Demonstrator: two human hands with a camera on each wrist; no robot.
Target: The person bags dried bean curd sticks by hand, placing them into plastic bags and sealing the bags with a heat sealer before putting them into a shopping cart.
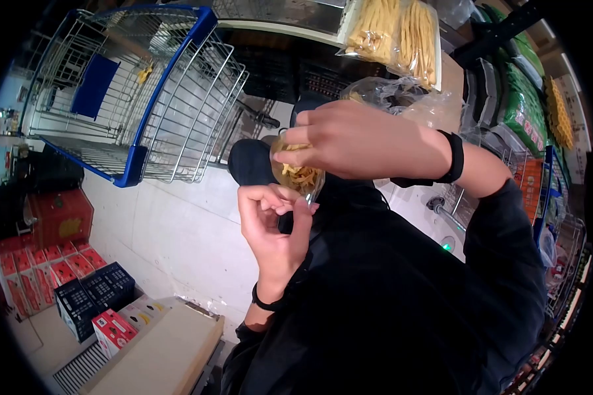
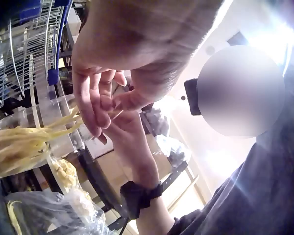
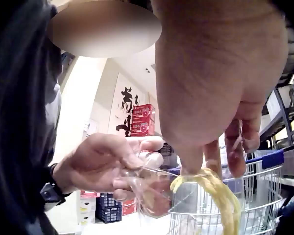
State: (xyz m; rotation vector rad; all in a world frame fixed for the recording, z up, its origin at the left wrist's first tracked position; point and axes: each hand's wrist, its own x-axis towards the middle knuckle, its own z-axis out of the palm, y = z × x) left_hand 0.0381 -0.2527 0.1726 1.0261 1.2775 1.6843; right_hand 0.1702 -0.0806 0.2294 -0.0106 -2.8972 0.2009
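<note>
A clear plastic bag (image 1: 318,186) of yellow dried strips (image 1: 301,179) hangs between the two hands. The left hand (image 1: 273,230) pinches the bag's edge between thumb and fingertips, on the near side. Over the mouth of the bag, the right hand (image 1: 369,138) bends down with its fingers at the rim and the top of the strips. From the right wrist view, thin film stretches from the left hand (image 3: 103,159) to the right fingertips, and strips (image 3: 225,200) droop below them. The left wrist view shows the strips (image 2: 24,144) hanging in a bundle away from the fingers.
A blue-edged shopping cart (image 1: 145,99) stands at the far left. Packed yellow strips (image 1: 375,33) and a crumpled clear bag (image 1: 408,95) lie ahead on the right. Green packages (image 1: 524,108) are stacked farther right. Red boxes (image 1: 46,270) and dark blue boxes (image 1: 95,296) stand low at left.
</note>
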